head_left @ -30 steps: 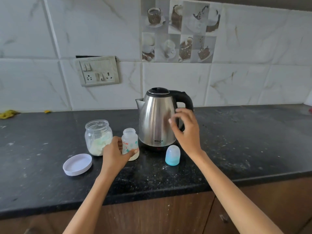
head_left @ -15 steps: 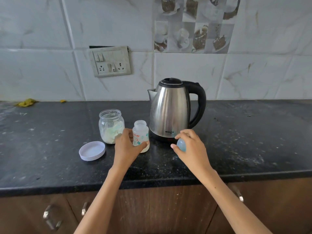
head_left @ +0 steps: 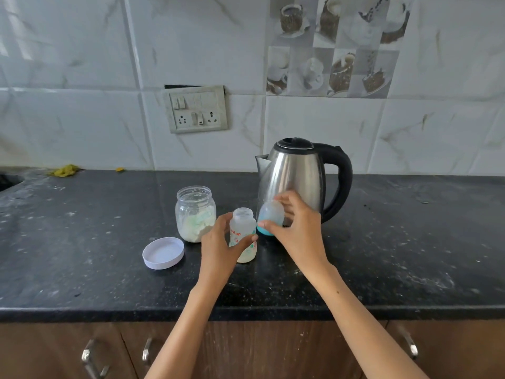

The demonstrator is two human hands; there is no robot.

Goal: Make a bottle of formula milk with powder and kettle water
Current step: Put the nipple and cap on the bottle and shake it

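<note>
The left hand point(head_left: 218, 246) covers the left side of the baby bottle point(head_left: 244, 236), so part of its print is unreadable. The right hand point(head_left: 296, 232) hides the right side of the blue cap point(head_left: 270, 217) and the kettle point(head_left: 297, 173) base and its logo. At the far left edge, a dark recess point(head_left: 8, 181) is cut off. Both forearms run off the bottom edge

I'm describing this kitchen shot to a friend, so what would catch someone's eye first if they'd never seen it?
First, the two hands at the centre of the black counter: the left hand grips an open baby bottle, while the right hand holds its blue-rimmed cap just beside it. Right behind them stands a shiny steel kettle. To the left sits an open jar of powder, its white lid lying in front.
</note>
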